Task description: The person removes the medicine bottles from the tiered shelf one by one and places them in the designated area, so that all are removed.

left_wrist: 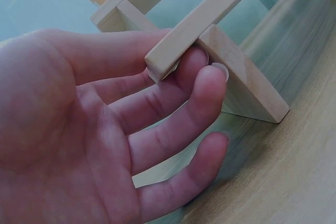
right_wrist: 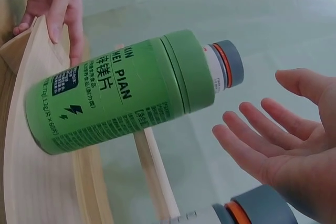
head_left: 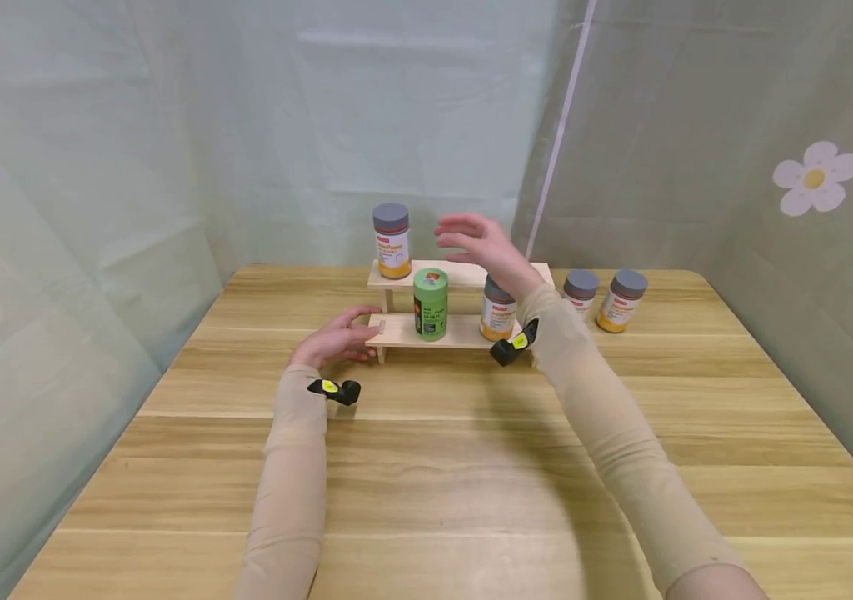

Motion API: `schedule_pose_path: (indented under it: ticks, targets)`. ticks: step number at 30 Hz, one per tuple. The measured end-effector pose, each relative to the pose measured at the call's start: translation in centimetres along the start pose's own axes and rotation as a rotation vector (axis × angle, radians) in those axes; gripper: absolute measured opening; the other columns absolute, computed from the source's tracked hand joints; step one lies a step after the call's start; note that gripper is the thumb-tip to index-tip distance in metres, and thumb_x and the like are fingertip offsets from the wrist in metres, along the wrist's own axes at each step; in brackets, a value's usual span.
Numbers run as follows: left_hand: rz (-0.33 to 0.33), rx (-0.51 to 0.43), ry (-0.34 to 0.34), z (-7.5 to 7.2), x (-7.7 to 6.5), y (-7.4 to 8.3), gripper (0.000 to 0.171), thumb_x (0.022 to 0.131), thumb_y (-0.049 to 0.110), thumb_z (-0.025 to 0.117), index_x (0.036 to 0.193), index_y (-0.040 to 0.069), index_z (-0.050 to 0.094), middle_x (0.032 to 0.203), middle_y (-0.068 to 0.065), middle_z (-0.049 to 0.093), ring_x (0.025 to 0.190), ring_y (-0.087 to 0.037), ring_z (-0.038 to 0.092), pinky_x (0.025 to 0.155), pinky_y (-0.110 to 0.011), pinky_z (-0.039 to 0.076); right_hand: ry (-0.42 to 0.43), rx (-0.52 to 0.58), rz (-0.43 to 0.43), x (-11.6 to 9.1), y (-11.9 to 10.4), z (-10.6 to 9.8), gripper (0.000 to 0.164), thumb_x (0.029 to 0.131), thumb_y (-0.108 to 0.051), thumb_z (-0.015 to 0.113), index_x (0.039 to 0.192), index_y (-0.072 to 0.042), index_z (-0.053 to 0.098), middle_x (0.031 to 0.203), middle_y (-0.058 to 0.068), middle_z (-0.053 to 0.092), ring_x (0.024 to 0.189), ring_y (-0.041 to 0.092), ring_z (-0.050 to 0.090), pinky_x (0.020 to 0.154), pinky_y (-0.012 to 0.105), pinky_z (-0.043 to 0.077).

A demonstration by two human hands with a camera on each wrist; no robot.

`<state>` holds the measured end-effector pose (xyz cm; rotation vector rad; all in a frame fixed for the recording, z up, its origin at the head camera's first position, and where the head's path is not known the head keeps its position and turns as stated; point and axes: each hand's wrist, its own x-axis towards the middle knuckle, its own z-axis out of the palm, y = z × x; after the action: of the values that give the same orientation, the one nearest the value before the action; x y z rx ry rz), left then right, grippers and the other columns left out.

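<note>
A two-tier wooden rack (head_left: 456, 331) stands at the back of the table. My left hand (head_left: 336, 337) holds the left end of its lower board (left_wrist: 176, 43), thumb on top and fingers curled beneath. My right hand (head_left: 482, 246) is raised over the rack, fingers loosely bent and nothing in them. Below it to the left, a green bottle (head_left: 431, 308) stands upright on the lower board. A grey-lidded bottle (head_left: 497, 312) stands at the right of that board, partly covered by the right wrist. Another grey-lidded bottle (head_left: 392, 242) stands at the upper board's left end.
Two more grey-lidded bottles stand on the table right of the rack, one (head_left: 580, 287) partly behind the right forearm and the other (head_left: 622, 302) farther right. A pale curtain (head_left: 396, 108) hangs behind the table (head_left: 426, 492).
</note>
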<state>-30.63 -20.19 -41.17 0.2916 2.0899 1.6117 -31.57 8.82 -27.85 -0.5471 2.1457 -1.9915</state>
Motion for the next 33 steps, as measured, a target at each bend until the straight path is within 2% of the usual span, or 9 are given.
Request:
schedule_pose_path:
  ticks: [5, 12, 17, 24, 33]
  targets:
    - [-0.002, -0.003, 0.007, 0.1, -0.3, 0.1, 0.057, 0.100, 0.022, 0.054, 0.150, 0.014, 0.027, 0.108, -0.007, 0.062, 0.080, -0.014, 0.065, 0.080, -0.032, 0.056, -0.009, -0.013, 0.021, 0.5, 0.2, 0.7, 0.041, 0.098, -0.014, 0.056, 0.137, -0.003, 0.048, 0.140, 0.016, 0.052, 0.126, 0.028, 0.054, 0.104, 0.037, 0.049]
    - [0.016, 0.012, 0.010, -0.1, -0.3, -0.1, 0.058, 0.100, 0.023, 0.053, 0.150, 0.013, 0.026, 0.111, -0.009, 0.062, 0.079, -0.013, 0.065, 0.079, -0.031, 0.056, -0.030, -0.061, 0.002, 1.3, 0.6, 1.6, 0.039, 0.098, -0.013, 0.056, 0.136, -0.003, 0.049, 0.141, 0.016, 0.052, 0.128, 0.029, 0.052, 0.109, 0.044, 0.043]
    - [0.015, 0.027, 0.023, -0.2, -0.2, -0.1, 0.056, 0.100, 0.022, 0.053, 0.150, 0.012, 0.028, 0.113, -0.011, 0.062, 0.080, -0.013, 0.064, 0.079, -0.030, 0.055, -0.053, -0.135, -0.011, 1.8, 0.7, 2.2, 0.042, 0.099, -0.016, 0.055, 0.138, -0.005, 0.046, 0.143, 0.013, 0.050, 0.128, 0.027, 0.052, 0.105, 0.038, 0.047]
    - [0.023, 0.024, 0.017, 0.0, 0.1, -0.1, 0.056, 0.100, 0.023, 0.053, 0.149, 0.013, 0.029, 0.113, -0.011, 0.062, 0.080, -0.013, 0.064, 0.079, -0.031, 0.055, -0.033, -0.208, 0.056, 2.9, 0.6, 2.8, 0.048, 0.097, -0.017, 0.058, 0.141, -0.006, 0.041, 0.141, 0.014, 0.051, 0.129, 0.027, 0.049, 0.107, 0.044, 0.045]
    - [0.024, 0.011, 0.027, -0.1, 0.5, 0.1, 0.055, 0.100, 0.021, 0.053, 0.149, 0.013, 0.029, 0.108, -0.007, 0.063, 0.079, -0.012, 0.064, 0.078, -0.030, 0.055, 0.005, -0.284, 0.101, 4.5, 0.3, 3.3, 0.056, 0.094, -0.021, 0.063, 0.143, -0.008, 0.039, 0.144, 0.014, 0.047, 0.132, 0.026, 0.047, 0.107, 0.042, 0.045]
